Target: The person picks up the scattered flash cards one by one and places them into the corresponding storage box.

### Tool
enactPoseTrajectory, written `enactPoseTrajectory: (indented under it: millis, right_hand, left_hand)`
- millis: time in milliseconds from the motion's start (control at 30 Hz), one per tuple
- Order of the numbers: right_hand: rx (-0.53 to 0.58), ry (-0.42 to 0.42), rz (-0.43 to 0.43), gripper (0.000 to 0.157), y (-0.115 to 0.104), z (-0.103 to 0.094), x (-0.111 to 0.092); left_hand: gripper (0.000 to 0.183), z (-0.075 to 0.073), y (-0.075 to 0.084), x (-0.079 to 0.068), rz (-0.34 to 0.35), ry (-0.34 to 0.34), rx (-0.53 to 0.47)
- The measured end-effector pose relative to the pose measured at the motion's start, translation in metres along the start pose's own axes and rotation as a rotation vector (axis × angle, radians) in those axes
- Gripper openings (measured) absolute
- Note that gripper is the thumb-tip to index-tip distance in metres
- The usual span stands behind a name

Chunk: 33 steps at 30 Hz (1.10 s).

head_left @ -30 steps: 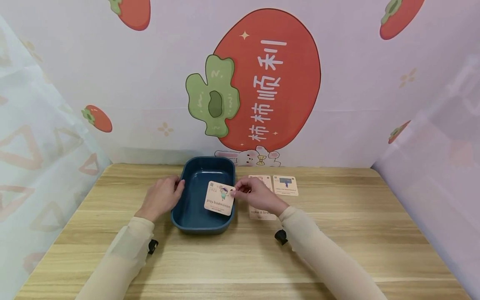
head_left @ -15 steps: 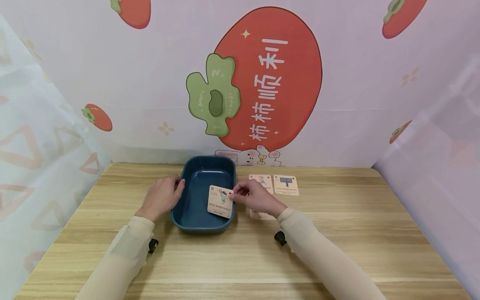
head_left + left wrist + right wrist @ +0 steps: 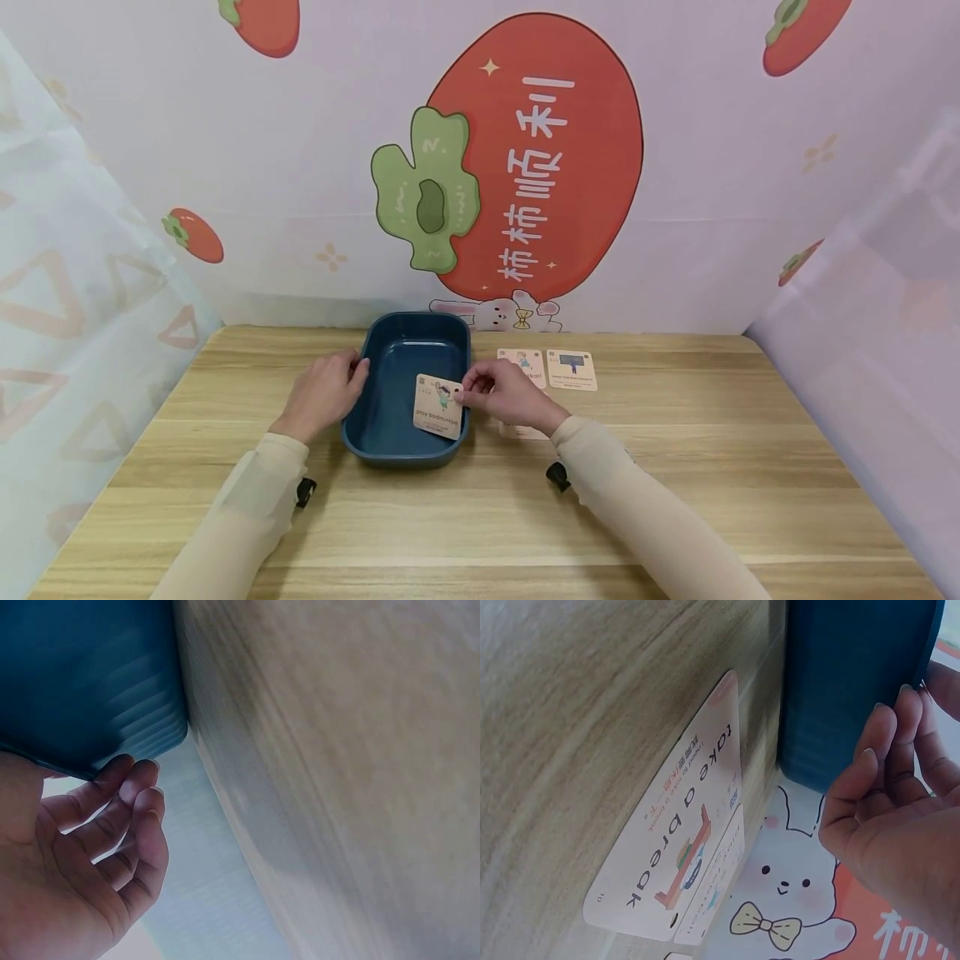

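Note:
A dark blue rectangular bin point(image 3: 405, 460) stands on the wooden table. My left hand point(image 3: 322, 396) holds its left rim, the thumb at the edge and the fingers curled outside against the wall, as the left wrist view shows. Over the bin's right front part is a "play badminton" card point(image 3: 437, 408), tilted. My right hand point(image 3: 513, 396) pinches that card by its upper right corner, beside the bin's right rim. In the right wrist view the fingertips point(image 3: 906, 712) are at the rim, and the bin wall hides the card.
Right of the bin lie a "take a break" card point(image 3: 675, 840), partly under my right hand in the head view, a ball-play card point(image 3: 522, 363) behind it, and a blackboard card point(image 3: 572, 370). A printed cloth backdrop point(image 3: 300, 167) rises behind the table point(image 3: 675, 467).
The badminton card has come lower and slightly nearer to me inside the bin's outline, and my right hand has shifted a little left. My left hand and the bin have stayed put.

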State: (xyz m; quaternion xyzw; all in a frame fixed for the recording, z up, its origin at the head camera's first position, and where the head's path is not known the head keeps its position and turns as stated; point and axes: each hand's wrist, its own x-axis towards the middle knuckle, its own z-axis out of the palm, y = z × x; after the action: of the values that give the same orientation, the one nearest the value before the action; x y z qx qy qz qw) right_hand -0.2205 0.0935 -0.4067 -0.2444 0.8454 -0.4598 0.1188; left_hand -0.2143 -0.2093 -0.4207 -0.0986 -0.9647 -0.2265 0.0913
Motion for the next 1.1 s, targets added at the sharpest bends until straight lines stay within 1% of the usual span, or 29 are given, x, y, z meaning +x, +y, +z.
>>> enactPoseTrajectory:
  millis: [300,500,667,900,1100]
  right_hand:
    - [-0.004,0.024,0.021,0.008,-0.0011,-0.0007,0.001]
    - [-0.017,0.04,0.034,0.016,-0.0037,0.0003,0.0]
    - [-0.021,0.069,0.034,0.023,-0.0034,0.0012,-0.0005]
    - [-0.016,0.09,0.052,0.022,-0.0021,0.0022,-0.0007]
    - [-0.016,0.098,0.041,0.024,-0.0002,0.0033,0.0012]
  left_hand:
    - [0.03,-0.0005,0.0,-0.0002,-0.009,-0.007,0.002]
    - [0.03,-0.0001,0.0002,-0.0001,-0.013,-0.009,0.005]
    - [0.03,-0.0001,0.0003,-0.0003,-0.014,-0.009,-0.002]
    - [0.03,-0.0002,0.0006,0.0,-0.007,-0.004,-0.002]
    - [0.028,0.0002,0.001,0.0004,-0.026,-0.002,-0.004]
